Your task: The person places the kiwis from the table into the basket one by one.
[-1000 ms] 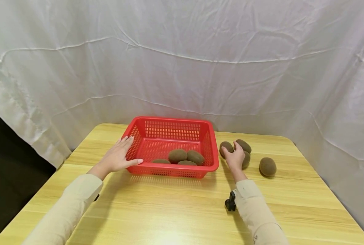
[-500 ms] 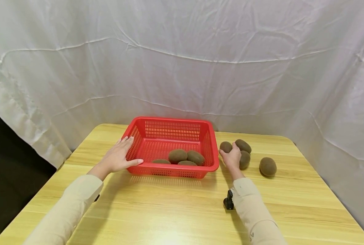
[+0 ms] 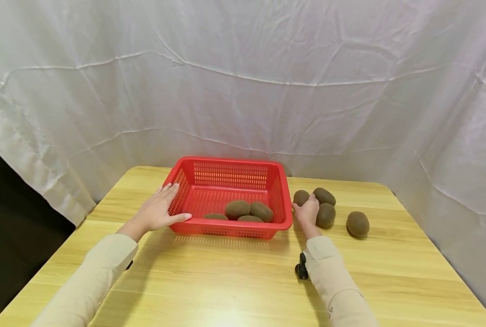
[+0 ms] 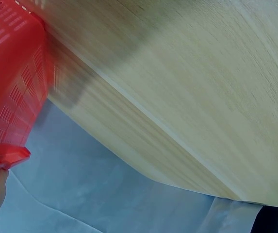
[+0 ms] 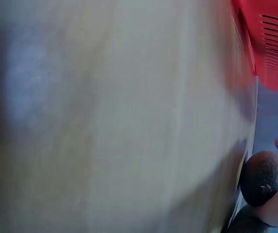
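a: what are your hands doing?

b: my right hand (image 3: 307,212) curls round a brown kiwi (image 3: 300,197) on the table (image 3: 235,277), just right of the red basket (image 3: 281,193). whether the kiwi has left the wood, i cannot tell. my left hand (image 3: 157,210) lies flat and relaxed against the basket's left wall, thumb along the front rim, likely to keep the light basket from sliding.

a: where is the other fruit?

b: four kiwis lie in the basket (image 3: 237,208), bunched at its near side. two more (image 3: 325,215) touch each other just beside my right hand, and one kiwi (image 3: 358,223) sits apart, further right.
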{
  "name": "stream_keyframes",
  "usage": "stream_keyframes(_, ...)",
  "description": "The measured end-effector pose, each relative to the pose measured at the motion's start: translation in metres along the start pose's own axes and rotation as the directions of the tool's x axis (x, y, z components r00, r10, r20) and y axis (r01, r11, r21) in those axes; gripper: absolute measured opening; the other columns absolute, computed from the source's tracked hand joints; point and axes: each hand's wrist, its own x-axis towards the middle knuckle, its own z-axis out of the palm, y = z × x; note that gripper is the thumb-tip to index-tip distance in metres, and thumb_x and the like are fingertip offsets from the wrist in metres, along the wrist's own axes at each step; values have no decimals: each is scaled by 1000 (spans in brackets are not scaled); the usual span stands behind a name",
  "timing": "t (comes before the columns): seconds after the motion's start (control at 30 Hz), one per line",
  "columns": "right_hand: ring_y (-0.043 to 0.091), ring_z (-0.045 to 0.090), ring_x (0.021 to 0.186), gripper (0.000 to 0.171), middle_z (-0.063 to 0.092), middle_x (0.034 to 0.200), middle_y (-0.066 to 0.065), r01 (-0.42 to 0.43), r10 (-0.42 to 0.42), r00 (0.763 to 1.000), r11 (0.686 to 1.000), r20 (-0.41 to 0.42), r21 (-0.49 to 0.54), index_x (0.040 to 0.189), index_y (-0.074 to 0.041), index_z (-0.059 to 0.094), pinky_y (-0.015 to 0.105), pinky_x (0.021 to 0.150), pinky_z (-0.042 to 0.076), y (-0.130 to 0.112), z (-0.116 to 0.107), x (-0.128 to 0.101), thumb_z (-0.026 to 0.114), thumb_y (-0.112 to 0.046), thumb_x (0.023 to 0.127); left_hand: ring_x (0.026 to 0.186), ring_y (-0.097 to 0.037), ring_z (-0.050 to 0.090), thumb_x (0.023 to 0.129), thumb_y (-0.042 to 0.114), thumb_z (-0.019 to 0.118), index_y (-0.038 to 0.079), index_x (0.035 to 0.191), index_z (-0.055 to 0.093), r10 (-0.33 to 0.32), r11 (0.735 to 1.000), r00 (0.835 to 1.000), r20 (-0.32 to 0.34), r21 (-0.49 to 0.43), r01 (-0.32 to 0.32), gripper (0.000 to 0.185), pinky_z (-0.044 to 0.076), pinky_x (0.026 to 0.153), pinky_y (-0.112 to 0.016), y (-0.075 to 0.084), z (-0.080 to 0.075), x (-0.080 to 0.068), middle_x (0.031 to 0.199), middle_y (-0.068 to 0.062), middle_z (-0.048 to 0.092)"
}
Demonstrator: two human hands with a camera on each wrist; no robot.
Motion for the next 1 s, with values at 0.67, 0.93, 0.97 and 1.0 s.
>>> stream_keyframes(0.67, 49, 45, 116, 52, 46, 121, 37, -67, 64, 997, 996, -42, -61, 125, 15, 40, 52, 102, 38, -3, 0, 0, 63, -6, 83, 141, -40, 17, 82, 58, 55, -8, 143, 22, 13, 1000, 1000, -22, 0, -13, 97, 13, 116, -52, 1, 0, 2, 150, -24, 24)
stream_keyframes(0.93, 49, 44, 118, 56, 47, 122, 40, -29, 29, 999, 998, -14, -51, 127, 18, 39, 52, 104, 37, -3, -2, -2, 61, -4, 82, 141, -39, 17, 82, 59, 55, -8, 144, 22, 4, 1000, 1000, -14, -4, -4, 97, 12, 116, -51, 0, 1, 1, 151, -24, 24)
stream_keyframes(0.97, 49, 45, 117, 55, 47, 121, 40, -23, 22, 1000, 998, -16, -53, 126, 19, 40, 52, 103, 37, -3, -3, -2, 62, -4, 81, 141, -40, 17, 82, 59, 55, -8, 144, 22, 4, 1000, 1000, -15, -6, -4, 97, 12, 116, -52, 0, 1, 1, 150, -24, 24)
stream_keyframes(1.0, 49, 45, 117, 55, 48, 121, 40, -16, 15, 1000, 999, -20, -52, 125, 19, 41, 51, 103, 38, -3, -3, -2, 62, -4, 80, 141, -40, 17, 82, 59, 55, -8, 143, 22, 3, 1000, 1000, -18, -6, -3, 97, 13, 116, -52, -1, 1, 0, 150, -24, 24)
